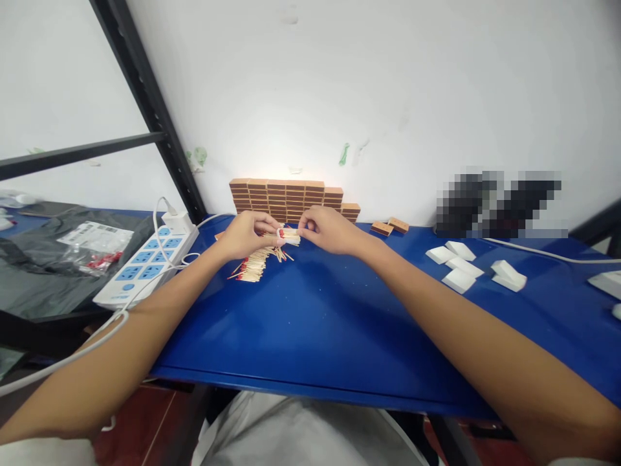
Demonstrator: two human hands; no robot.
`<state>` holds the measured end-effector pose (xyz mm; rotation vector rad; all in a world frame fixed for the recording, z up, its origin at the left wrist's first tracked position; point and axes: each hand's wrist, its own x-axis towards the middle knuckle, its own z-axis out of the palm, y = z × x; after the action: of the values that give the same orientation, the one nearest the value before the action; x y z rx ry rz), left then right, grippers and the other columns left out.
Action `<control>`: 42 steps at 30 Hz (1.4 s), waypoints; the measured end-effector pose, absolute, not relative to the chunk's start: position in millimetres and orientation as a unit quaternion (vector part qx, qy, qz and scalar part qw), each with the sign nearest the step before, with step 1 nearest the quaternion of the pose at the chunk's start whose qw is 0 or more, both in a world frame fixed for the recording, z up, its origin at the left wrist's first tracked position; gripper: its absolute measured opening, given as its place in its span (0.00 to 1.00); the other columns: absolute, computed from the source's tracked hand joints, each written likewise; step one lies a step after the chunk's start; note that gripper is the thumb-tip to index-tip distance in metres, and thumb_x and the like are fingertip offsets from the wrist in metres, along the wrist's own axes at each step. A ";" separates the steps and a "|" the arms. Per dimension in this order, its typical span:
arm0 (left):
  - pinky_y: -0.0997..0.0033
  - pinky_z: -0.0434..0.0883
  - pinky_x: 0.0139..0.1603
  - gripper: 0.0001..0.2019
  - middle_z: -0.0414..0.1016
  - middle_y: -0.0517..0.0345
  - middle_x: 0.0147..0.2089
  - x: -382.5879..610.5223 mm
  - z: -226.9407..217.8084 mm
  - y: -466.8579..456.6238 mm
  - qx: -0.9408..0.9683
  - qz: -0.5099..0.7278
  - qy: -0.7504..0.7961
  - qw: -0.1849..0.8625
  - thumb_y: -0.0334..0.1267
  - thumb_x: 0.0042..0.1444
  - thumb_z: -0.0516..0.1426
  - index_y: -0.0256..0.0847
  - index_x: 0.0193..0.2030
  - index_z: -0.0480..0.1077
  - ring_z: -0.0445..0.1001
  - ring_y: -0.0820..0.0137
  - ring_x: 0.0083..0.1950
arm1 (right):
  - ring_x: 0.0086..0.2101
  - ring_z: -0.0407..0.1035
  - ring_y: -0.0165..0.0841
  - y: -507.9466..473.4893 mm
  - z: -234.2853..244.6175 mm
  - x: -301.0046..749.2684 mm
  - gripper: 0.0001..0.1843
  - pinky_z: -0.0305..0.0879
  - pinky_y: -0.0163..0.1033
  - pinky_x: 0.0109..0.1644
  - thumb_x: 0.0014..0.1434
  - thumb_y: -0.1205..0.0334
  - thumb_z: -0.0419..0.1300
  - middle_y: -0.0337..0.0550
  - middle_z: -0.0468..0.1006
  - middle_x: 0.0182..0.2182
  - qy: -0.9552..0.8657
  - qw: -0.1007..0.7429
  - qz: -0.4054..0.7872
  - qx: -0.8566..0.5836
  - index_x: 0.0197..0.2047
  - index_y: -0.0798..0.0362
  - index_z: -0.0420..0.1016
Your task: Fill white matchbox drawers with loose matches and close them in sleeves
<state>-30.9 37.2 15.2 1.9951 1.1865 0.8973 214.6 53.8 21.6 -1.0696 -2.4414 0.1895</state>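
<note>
My left hand (248, 235) is closed, its fingers and thumb pinching what looks like a small white matchbox tray (280, 241). Matches (292, 238) with red heads lie in or against that tray, their pale ends pointing right. At those pale ends, the thumb and fingers of my right hand (327, 230) are pinched together on the matches. Below and behind my left hand, a loose pile of matches (252, 266) spreads over the blue table (310, 323). Part of the pile is hidden by my fingers.
Brown matchboxes (286, 194) are stacked against the wall, with two loose matchboxes (389, 226) to their right. Several white trays (458, 266) lie at the right. A power strip (145, 262) with cables and a dark bag (72, 246) occupy the left.
</note>
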 end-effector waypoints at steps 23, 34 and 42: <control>0.62 0.77 0.47 0.22 0.86 0.49 0.44 -37.2 15.3 44.7 0.747 0.394 0.497 0.197 0.52 0.46 0.73 0.40 0.42 0.78 0.84 0.54 0.49 | 0.30 0.72 0.34 42.7 -0.5 198.7 0.07 0.58 0.37 0.33 0.62 0.65 0.62 0.44 0.81 0.30 -0.881 0.100 0.131 -0.443 0.32 0.53 0.78; 0.63 0.77 0.48 0.20 0.86 0.50 0.43 -35.7 16.0 42.8 0.750 0.383 0.504 0.193 0.49 0.46 0.73 0.40 0.41 0.78 0.84 0.57 0.46 | 0.31 0.72 0.33 36.1 7.0 195.6 0.05 0.56 0.36 0.33 0.62 0.64 0.63 0.44 0.82 0.31 -0.888 0.070 0.132 -0.435 0.33 0.53 0.79; 0.64 0.77 0.44 0.23 0.86 0.49 0.42 -34.1 14.2 43.1 0.755 0.376 0.490 0.221 0.52 0.43 0.75 0.39 0.40 0.79 0.84 0.57 0.44 | 0.28 0.70 0.32 41.6 4.3 200.0 0.05 0.56 0.35 0.32 0.61 0.63 0.65 0.42 0.82 0.29 -0.886 0.070 0.153 -0.433 0.32 0.52 0.78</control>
<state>-34.1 43.1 14.2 2.0861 1.3551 1.0380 200.0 41.6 4.3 -1.3025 -2.6649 0.4597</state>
